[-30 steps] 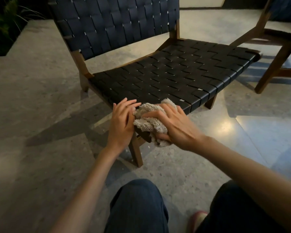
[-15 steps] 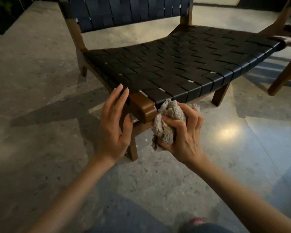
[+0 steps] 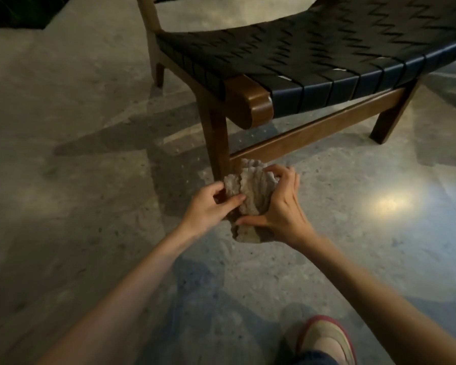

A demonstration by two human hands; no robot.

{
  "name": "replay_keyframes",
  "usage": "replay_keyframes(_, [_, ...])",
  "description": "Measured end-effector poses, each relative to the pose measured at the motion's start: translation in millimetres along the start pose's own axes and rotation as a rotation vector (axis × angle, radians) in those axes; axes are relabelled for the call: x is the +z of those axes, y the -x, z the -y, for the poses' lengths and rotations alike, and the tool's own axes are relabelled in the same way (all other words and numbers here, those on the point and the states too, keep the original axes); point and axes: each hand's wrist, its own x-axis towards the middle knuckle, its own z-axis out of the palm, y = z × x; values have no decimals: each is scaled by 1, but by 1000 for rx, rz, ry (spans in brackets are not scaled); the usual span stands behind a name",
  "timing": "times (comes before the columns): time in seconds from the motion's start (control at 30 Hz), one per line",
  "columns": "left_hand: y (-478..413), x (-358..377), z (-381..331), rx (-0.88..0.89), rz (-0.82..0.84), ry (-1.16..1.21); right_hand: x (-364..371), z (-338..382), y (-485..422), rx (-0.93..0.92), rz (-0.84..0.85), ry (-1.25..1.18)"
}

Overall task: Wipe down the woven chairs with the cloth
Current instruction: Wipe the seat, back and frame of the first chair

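The cloth (image 3: 248, 196) is seen in the head view, the only view given, low in the middle of the frame, bunched around the bottom of the front leg (image 3: 216, 143) of the woven chair (image 3: 313, 59), just above the floor (image 3: 77, 206).

It is gripped from both sides. The left hand (image 3: 208, 204) is closed on its left edge, thumb and fingers pinching the fabric against the leg. The right hand (image 3: 277, 204) is cupped and closed around its right side, with the thumb under the bundle at 6 o'clock and the fingers curled over the top at 12 o'clock.

The long axis of the bundle runs roughly from 12 to 6 o'clock, in line with the leg. One ruffled end points up toward the seat rail (image 3: 313, 133); the other hangs toward the floor at 6 o'clock.

Several risks can be judged. The hanging end could be dragged over the floor and grit picked up, then smeared onto the wood. The bunching is loose, so the cloth might slip off the leg if the pinch is relaxed. The frame is motion-blurred and the light is dim, so patches of the leg could be missed. A shoe (image 3: 324, 338) is placed close by at 5 o'clock, and balance may be lost in so low a reach.
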Motion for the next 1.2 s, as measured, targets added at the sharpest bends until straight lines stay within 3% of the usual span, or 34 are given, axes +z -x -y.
replay_keyframes(0.17, [4,-16,2,77,-43,-33,-4,-8,-7,149,245,-233])
replay_keyframes(0.57, [-6,-17,20,-140,-271,-34,2,-28,-34,55,77,-155])
replay_keyframes(0.67, [-3,-21,23,-190,-314,-67,-2,-27,-36,44,152,-197])
replay_keyframes(0.77, [5,-24,23,-223,-236,-198,-7,-30,-36,44,269,-268])
replay_keyframes(0.87, [16,-24,17,-155,-105,-148,-12,-30,-32,-81,303,-276])
replay_keyframes(1.0, [22,-22,13,76,94,-443,-19,-25,-30,-216,375,-331])
replay_keyframes(1.1, [18,-10,16,237,22,-540,-24,-22,-32,-269,376,-411])
replay_keyframes(1.2, [10,-3,16,301,-61,-417,-27,-24,-34,-213,419,-406])
